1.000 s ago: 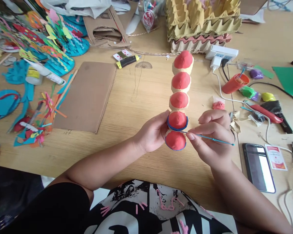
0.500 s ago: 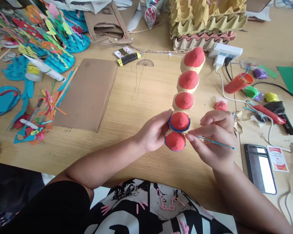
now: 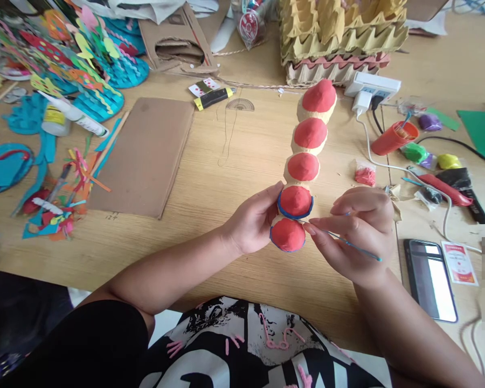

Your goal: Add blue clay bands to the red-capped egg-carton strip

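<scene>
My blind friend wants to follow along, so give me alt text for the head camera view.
The left hand holds a row of five red-topped egg-carton cups, the nearest two edged in blue, while the right hand touches a thin blue tool to them.

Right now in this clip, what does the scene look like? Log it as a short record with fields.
left hand: holds the near end of the red-domed strip
right hand: pinches a thin blue tool, tip at the strip
domes: five, in a row
blue edging: along part of the rims of the two nearest domes
left of strip: cardboard sheet
right of strip: phone, orange cup
beyond strip: stacked egg trays
</scene>
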`<control>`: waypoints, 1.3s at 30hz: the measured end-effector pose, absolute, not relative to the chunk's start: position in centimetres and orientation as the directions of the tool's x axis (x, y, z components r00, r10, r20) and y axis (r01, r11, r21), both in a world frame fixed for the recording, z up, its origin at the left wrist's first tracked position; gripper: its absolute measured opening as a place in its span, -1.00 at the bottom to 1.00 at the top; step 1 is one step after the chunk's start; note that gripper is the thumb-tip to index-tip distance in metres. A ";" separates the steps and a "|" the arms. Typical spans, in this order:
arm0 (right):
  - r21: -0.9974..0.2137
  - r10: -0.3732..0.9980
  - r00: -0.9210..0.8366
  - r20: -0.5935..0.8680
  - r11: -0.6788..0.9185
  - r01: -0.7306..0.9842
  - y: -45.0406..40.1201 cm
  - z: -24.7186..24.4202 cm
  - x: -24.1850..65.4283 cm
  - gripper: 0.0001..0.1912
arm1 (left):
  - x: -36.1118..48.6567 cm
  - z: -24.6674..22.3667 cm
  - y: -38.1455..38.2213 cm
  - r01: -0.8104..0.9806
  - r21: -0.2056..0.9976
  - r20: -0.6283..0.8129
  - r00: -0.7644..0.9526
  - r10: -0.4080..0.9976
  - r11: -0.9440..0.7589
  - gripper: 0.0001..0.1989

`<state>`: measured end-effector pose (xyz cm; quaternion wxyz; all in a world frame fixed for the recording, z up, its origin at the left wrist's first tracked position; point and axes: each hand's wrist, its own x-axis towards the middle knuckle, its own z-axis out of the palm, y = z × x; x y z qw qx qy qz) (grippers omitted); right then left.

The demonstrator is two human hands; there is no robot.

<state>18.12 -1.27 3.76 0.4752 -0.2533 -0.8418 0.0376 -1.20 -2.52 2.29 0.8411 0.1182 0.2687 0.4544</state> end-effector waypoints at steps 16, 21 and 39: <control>-0.399 0.507 -0.354 0.786 0.853 0.335 -1.4 3.7 18.2 -0.91 | -1.3 2.5 -2.4 -0.717 0.453 -0.369 0.390 0.844 0.530 -0.70; -0.303 0.458 -0.418 0.785 0.872 0.385 -1.5 4.1 18.2 -0.90 | -1.3 2.1 -2.5 -0.697 0.520 -0.323 0.375 0.869 0.494 -0.71; -0.353 0.505 -0.381 0.774 0.845 0.402 -1.8 4.0 17.8 -0.92 | -1.2 2.4 -2.6 -0.707 0.478 -0.352 0.389 0.851 0.521 -0.72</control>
